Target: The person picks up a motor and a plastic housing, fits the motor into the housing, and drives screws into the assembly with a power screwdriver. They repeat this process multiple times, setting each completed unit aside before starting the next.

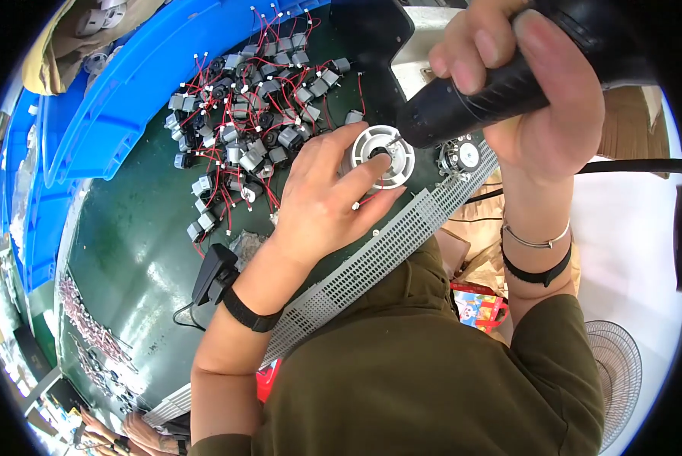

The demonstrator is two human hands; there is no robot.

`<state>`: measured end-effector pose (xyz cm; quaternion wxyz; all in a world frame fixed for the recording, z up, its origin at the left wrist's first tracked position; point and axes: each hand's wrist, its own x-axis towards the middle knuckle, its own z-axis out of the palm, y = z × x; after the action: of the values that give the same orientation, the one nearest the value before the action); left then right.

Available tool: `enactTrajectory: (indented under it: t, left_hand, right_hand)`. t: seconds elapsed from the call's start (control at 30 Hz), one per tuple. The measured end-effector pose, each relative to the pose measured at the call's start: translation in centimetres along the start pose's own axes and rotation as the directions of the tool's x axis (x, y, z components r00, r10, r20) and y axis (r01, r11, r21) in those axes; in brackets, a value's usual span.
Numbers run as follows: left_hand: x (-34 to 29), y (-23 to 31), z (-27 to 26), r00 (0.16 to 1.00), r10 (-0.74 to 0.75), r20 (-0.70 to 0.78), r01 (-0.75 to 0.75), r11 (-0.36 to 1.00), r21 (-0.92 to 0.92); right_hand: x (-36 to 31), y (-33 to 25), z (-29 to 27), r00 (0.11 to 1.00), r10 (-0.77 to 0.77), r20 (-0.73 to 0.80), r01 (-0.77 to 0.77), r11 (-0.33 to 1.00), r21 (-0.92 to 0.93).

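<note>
My left hand [318,196] is closed on a white round plastic part [409,161] with a ring-shaped rim and a dark centre. One finger presses on that dark centre, and a thin red wire shows under the hand. From the upper right, my right hand [558,106] grips a black power screwdriver [474,106]. Its bit slants down to the white part, close beside my left fingertip; whether it sits in a screw is too small to tell. Just right of the white part lies another small round assembly [463,156] with a white middle.
Small grey motors [253,140] with red wires lie heaped on the green table [128,235]. A blue bin [117,91] stands at the left. A grey perforated strip [367,262] runs along the table edge. Another person's hands [139,433] show at lower left; a fan [615,372] stands lower right.
</note>
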<state>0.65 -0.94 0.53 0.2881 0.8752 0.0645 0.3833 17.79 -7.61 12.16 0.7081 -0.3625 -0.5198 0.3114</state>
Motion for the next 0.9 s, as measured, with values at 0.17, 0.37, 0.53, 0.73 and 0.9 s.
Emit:
enactTrajectory:
  t: [0.17, 0.37, 0.53, 0.73, 0.9]
  left_hand:
    - [0.2, -1.3, 0.4, 0.999, 0.012, -0.043, -0.014, 0.999, -0.05]
    - [1.4, 0.0, -1.1, 0.999, 0.045, 0.011, -0.045, 0.999, 0.012]
    - [-0.1, -0.7, -0.1, 1.0, 0.024, -0.018, -0.025, 0.998, -0.065]
    - [-0.3, 1.7, 0.2, 0.999, 0.037, -0.035, -0.037, 0.999, 0.001]
    - [2.3, 3.0, -8.2, 0.973, -0.181, -0.144, 0.197, 0.975, 0.102]
  right_hand:
    - [0.5, 1.8, 0.2, 0.993, -0.049, 0.109, 0.062, 0.992, -0.112]
    - [-0.2, 0.5, 1.1, 0.999, 0.035, 0.005, -0.034, 0.999, -0.035]
    - [-1.5, 2.0, 3.0, 0.979, 0.028, -0.202, -0.055, 0.99, -0.133]
    - [-2.6, -0.2, 3.2, 0.988, -0.06, -0.146, 0.034, 0.984, -0.178]
    - [0.3, -2.1, 2.1, 0.945, -0.199, -0.258, 0.161, 0.974, -0.16]
